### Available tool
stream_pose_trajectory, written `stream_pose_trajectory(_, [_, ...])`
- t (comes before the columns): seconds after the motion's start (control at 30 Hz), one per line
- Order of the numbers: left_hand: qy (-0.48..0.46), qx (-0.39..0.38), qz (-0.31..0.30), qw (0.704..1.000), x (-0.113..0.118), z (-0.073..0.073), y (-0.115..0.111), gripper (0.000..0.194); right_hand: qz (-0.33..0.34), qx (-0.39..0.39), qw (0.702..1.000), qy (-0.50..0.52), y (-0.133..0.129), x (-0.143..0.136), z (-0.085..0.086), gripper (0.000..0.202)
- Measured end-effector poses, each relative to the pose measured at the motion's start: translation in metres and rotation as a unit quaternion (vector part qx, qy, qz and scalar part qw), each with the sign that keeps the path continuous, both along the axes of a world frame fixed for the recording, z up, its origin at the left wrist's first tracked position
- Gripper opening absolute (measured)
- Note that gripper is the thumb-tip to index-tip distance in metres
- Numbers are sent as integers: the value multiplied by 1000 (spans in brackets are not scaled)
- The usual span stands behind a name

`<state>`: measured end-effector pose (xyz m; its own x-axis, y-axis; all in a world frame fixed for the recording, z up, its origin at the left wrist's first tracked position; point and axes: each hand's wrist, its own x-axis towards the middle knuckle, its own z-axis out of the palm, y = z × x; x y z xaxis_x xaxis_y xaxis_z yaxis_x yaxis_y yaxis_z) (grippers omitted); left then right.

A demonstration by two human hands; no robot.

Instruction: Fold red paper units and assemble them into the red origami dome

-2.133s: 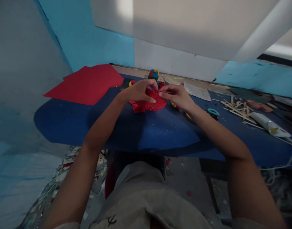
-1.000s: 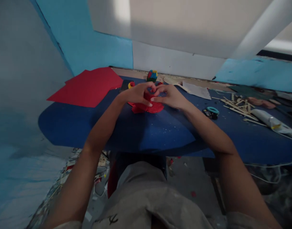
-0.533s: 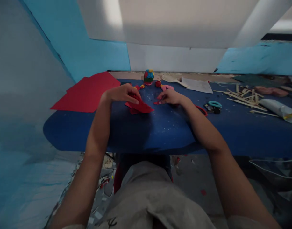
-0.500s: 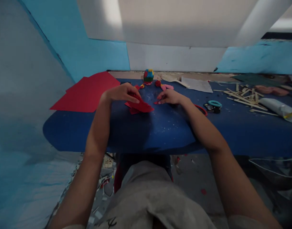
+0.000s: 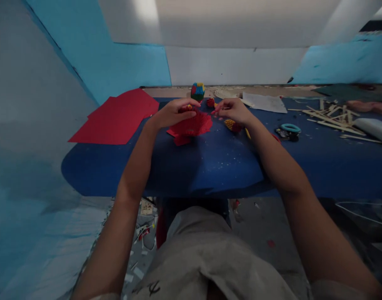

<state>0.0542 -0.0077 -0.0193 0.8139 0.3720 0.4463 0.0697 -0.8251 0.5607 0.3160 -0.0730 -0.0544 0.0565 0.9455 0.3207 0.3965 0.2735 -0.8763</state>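
My left hand [image 5: 178, 113] hovers over a red paper piece with a ridged, fringed surface [image 5: 193, 125], its thumb and fingers apart. Whether the palm touches the paper is hard to see. A flat red scrap [image 5: 182, 140] pokes out on the near side. My right hand [image 5: 233, 110] is closed in a pinch at the right, with a small red bit of paper [image 5: 213, 111] at its fingertips. Just below this hand lies a yellow and dark red ridged piece [image 5: 233, 125]. Behind both hands stands a multicoloured ridged paper ball [image 5: 197, 91], with a small red piece [image 5: 210, 102] nearby.
Large red paper sheets [image 5: 116, 121] lie at the left of the blue table [image 5: 166, 171]. On the right are a turquoise ring-shaped item [image 5: 290, 128], several thin wooden sticks [image 5: 331, 118], a white sheet [image 5: 265, 102] and a white roll [image 5: 373, 128]. A wall rises at the left.
My left hand has let go of the lifted red paper, which now rests lower with its ridged side showing. Both hands moved slightly away from me, and the yellow and dark red piece came into view.
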Motion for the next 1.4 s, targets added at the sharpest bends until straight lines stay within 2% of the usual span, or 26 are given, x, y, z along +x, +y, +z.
stream_pose_trajectory(0.2, [1, 42, 25, 999, 11, -3, -6, 35, -26, -11, 997, 66, -2, -5, 4, 18])
stream_pose_trajectory(0.33, [9, 70, 16, 997, 15, -3, -14, 36, -20, -14, 995, 100, -7, -9, 10, 21])
stream_pose_trajectory(0.5, [33, 76, 20, 996, 16, -4, -18, 38, 13, -5, 999, 52, -18, -19, 16, 23])
stream_pose_trajectory(0.67, [74, 86, 36, 993, 16, -3, -17, 37, 67, 9, 997, 44, -20, -26, 12, 27])
stream_pose_trajectory(1.0, [120, 82, 38, 989, 15, 3, -18, 38, 84, -43, 994, 48, -26, -28, 13, 26])
stream_pose_trajectory(1.2, [105, 96, 47, 989, 16, 2, -19, 36, 136, -27, 987, 78, -24, -29, 11, 34])
stream_pose_trajectory(1.4, [125, 95, 53, 986, 16, 3, -22, 37, 119, -2, 991, 55, -24, -29, 11, 27])
